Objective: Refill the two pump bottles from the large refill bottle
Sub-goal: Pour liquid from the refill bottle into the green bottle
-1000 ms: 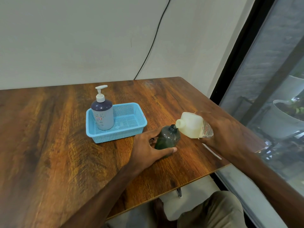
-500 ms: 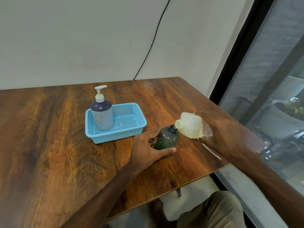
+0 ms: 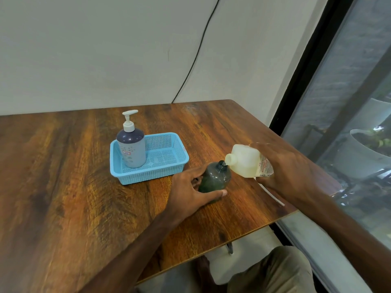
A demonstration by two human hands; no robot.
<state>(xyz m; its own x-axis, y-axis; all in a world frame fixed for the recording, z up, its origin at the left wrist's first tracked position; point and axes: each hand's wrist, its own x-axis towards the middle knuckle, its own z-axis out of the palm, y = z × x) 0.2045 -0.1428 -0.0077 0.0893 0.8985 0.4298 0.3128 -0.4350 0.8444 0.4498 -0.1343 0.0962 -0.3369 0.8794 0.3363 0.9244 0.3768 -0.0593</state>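
Grained table (image 3: 63,187), milky refill bottle (image 3: 243,160), rounded green bottle (image 3: 213,178)

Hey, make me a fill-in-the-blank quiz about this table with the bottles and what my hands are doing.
The left hand grips the dark ___ translucent bottle standing on the brown wooden table.
The right hand tilts the cream-white plastic refill bottle, whose mouth has no ___ on it.
The blue-grey bottle with a white ___ on top stands upright in the light blue plastic mesh basket.
Missing words: green; cap; pump.
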